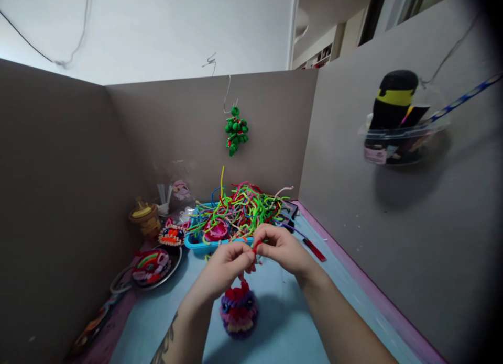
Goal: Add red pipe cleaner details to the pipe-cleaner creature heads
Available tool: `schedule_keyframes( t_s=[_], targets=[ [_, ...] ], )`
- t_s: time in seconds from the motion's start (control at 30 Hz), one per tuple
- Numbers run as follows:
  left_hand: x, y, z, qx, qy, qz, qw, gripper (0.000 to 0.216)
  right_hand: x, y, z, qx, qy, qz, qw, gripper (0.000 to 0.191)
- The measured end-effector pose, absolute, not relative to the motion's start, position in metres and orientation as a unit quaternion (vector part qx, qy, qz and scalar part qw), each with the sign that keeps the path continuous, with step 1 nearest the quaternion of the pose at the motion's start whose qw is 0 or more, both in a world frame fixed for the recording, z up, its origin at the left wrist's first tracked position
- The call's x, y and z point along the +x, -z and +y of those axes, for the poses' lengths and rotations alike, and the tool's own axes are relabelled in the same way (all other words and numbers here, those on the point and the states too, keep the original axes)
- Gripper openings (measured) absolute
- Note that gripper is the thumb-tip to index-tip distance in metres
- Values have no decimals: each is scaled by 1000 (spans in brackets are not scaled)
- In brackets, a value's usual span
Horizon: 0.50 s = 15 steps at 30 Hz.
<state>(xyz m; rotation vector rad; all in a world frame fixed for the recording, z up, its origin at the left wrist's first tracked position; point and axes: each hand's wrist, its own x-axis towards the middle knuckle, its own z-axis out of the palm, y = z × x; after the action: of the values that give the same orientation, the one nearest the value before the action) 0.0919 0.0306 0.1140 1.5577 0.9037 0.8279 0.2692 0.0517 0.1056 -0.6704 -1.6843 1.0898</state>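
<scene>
My left hand (pixel 231 264) and my right hand (pixel 277 246) meet above the table, fingertips pinched close together. Between them is a small red piece of fuzzy pipe cleaner (pixel 255 247), gripped from both sides; part of it is hidden by the fingers. Just below my hands stands a round pipe-cleaner figure (pixel 239 311) in purple, pink and red, with two dark eyes. Its red top reaches up near my left fingers; I cannot tell whether it joins the piece in my hands.
Behind my hands a blue tray (pixel 196 245) overflows with colourful pipe cleaners (pixel 251 207). At left are a round plate (pixel 178 262) with pipe-cleaner pieces and a brown cup (pixel 145 220). A red-handled tool (pixel 314 250) lies right. A green ornament (pixel 236 131) and a plastic tub (pixel 396 144) hang on the walls.
</scene>
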Motion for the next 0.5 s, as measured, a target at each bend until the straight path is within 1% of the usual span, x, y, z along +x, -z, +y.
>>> schedule_keyframes(
  t_s=[0.13, 0.3, 0.4, 0.5],
  targets=[
    [91, -112, 32, 653, -355, 377, 553, 24, 266, -107, 49, -266, -371, -724, 517, 14],
    [89, -114, 32, 642, -362, 381, 558, 28, 261, -108, 45, -260, -299, -735, 550, 14],
    [80, -118, 35, 643, -364, 402, 541, 25, 261, -105, 47, -253, -295, -751, 533, 9],
    [61, -124, 38, 647, -393, 410, 509, 25, 263, -100, 51, -279, -320, -747, 511, 37]
  ],
)
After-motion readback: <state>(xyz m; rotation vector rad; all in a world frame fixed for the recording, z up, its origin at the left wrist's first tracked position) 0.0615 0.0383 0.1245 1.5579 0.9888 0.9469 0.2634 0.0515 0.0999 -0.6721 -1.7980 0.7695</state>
